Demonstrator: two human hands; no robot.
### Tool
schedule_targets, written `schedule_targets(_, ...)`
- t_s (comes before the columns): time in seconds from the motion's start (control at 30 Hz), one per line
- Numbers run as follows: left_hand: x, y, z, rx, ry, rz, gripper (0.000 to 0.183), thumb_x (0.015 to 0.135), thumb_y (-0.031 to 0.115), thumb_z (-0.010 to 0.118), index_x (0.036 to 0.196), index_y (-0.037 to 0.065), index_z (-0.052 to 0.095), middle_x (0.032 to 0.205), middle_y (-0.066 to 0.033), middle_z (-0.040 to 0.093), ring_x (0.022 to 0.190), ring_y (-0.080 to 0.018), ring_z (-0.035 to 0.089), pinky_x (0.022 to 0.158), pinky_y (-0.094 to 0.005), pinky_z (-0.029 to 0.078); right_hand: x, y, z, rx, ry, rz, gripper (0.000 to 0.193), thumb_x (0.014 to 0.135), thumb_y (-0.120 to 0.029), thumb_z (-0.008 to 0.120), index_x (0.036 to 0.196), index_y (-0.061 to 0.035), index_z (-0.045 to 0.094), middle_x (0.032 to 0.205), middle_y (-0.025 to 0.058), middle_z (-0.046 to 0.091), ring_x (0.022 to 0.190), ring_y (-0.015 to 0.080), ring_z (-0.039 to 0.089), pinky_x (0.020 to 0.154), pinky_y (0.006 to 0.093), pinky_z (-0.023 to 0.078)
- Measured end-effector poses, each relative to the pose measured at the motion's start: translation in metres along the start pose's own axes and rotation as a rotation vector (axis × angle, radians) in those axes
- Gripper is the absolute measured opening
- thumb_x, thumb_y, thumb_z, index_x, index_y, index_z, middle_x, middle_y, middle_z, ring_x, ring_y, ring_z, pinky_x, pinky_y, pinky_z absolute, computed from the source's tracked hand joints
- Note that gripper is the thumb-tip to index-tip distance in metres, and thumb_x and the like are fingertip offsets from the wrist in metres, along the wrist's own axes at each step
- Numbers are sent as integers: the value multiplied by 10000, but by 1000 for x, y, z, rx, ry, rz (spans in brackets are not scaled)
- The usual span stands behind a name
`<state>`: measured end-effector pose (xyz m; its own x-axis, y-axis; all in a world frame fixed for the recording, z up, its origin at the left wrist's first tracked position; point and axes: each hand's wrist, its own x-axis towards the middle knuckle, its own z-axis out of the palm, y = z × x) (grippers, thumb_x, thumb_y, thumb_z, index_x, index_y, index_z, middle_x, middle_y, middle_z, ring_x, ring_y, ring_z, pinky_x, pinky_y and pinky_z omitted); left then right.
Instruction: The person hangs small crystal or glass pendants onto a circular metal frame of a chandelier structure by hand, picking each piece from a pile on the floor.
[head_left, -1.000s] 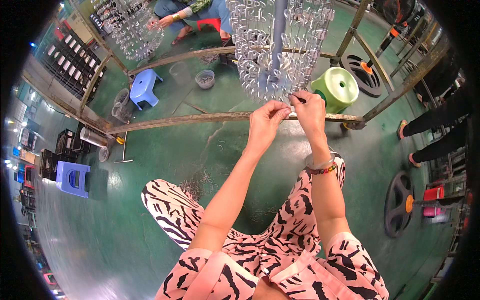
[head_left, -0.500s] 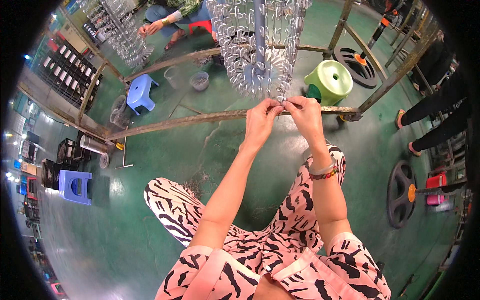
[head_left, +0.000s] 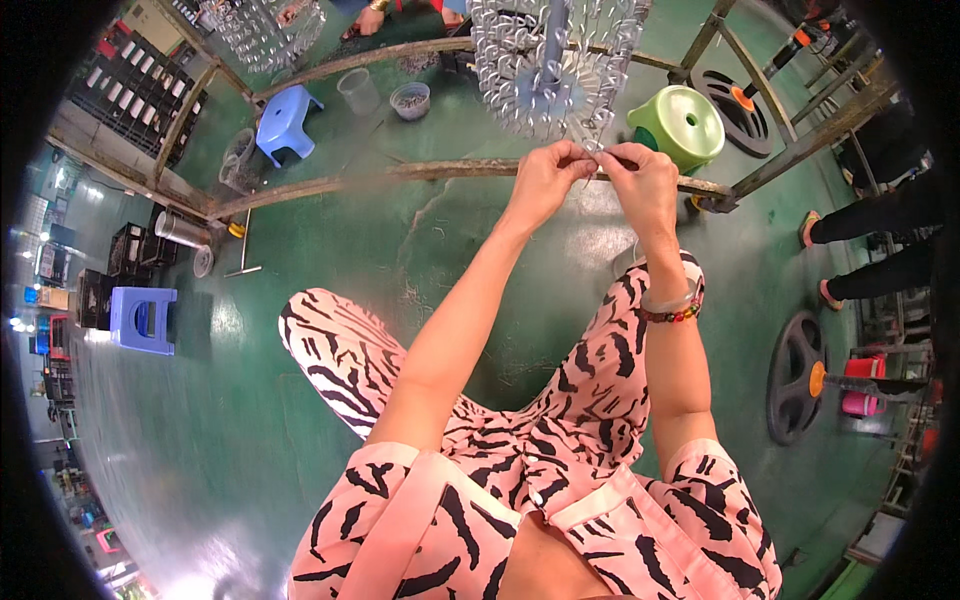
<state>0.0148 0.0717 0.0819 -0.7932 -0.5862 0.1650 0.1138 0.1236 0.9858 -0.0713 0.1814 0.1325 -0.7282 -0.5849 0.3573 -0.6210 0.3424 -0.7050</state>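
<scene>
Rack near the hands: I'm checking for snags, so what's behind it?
A rail shows on either side of the rack, with green floor beyond. Whatever the hooks hide can't be told.

a hook rack (head_left: 555, 75) is before the person, the left hand (head_left: 548, 180) and right hand (head_left: 645, 185) side by side at its lower end. beyond the near bar (head_left: 450, 170), a stool (head_left: 288, 122) and, right of it, a tub (head_left: 410, 101) stand left of the rack; another stool (head_left: 676, 125) stands to its right. a second rack (head_left: 262, 35) is behind, farther left.
</scene>
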Motion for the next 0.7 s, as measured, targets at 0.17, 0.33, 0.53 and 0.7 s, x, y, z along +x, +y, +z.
schedule_targets(0.17, -7, -5, -3, -247, -55, 24, 181, 808, 61, 656, 963, -18, 607, 879, -42, 648, 826, -118, 598, 791, -258, 475, -3, -7, -7, -56, -48, -48, 183, 760, -218, 663, 832, -53, 697, 725, 147, 652, 673, 300, 636, 625, 360, 486)
schedule_targets(0.33, -19, -17, 13, -284, 180, 70, 230, 791, 54, 667, 999, -31, 619, 906, -89, 668, 813, -131, 617, 760, -266, 499, -7, -9, -9, -50, -36, -65, 182, 756, -209, 668, 843, -51, 695, 752, 150, 652, 679, 297, 637, 628, 355, 485)
schedule_targets(0.53, -22, -43, 6, -323, -21, -98, 168, 816, 42, 646, 963, -38, 636, 865, -70, 661, 785, -126, 617, 753, -266, 506, -8, -10, -7, -48, -39, -54, 187, 752, -201, 673, 851, -44, 693, 764, 149, 655, 684, 291, 640, 632, 346, 486)
schedule_targets(0.7, -26, -37, 14, -161, 106, -82, 110, 814, 35, 630, 905, -22, 654, 800, -81, 673, 692, -140, 631, 628, -271, 487, -11, 4, -4, 24, -120, -49, 222, 744, -192, 688, 863, -5, 688, 723, 159, 656, 648, 248, 647, 606, 328, 484)
